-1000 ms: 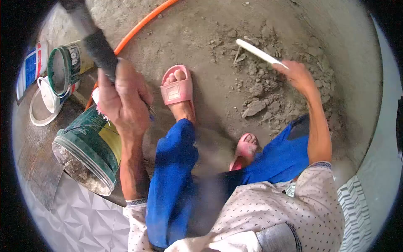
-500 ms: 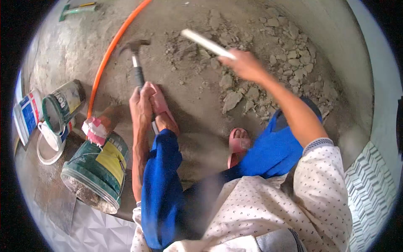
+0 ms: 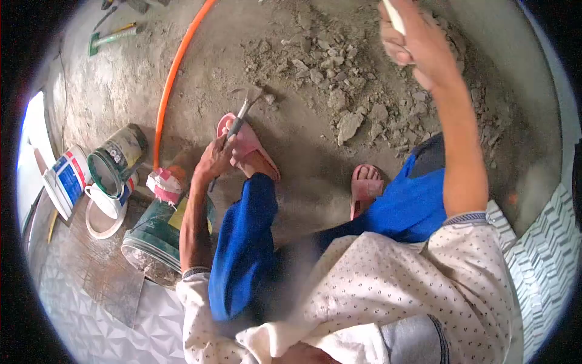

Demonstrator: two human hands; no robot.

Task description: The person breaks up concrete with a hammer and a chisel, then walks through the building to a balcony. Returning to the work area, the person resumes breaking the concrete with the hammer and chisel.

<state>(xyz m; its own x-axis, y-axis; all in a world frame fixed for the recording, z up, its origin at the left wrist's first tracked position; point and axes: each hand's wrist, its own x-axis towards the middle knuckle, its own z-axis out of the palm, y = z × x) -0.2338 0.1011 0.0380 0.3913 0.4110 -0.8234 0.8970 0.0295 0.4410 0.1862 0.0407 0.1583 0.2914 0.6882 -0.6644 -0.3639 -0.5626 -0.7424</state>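
Note:
My left hand [image 3: 214, 160] is wrapped round the dark grip of a hammer [image 3: 234, 124], beside the pink slipper on my left foot. The hammer's metal head lies over the dusty floor just beyond that slipper. My right hand [image 3: 424, 45], raised at the upper right above the rubble, grips a white, stick-like object [image 3: 394, 16], whose far end runs out of the frame. Broken grey chunks of rubble [image 3: 350, 126] are spread over the floor between and beyond my hands.
An orange hose [image 3: 172, 76] runs down to a pink-and-white bundle [image 3: 165, 183] by a green bucket [image 3: 154, 233]. More buckets [image 3: 115, 161] stand at the left. A green-handled tool [image 3: 112, 39] lies at the upper left. Patterned tiles [image 3: 539, 273] are at the right.
My right hand has moved up and to the right with the white object. My left hand has shifted the hammer rightward, its head now lower and tilted to the right. The camera view has shifted too.

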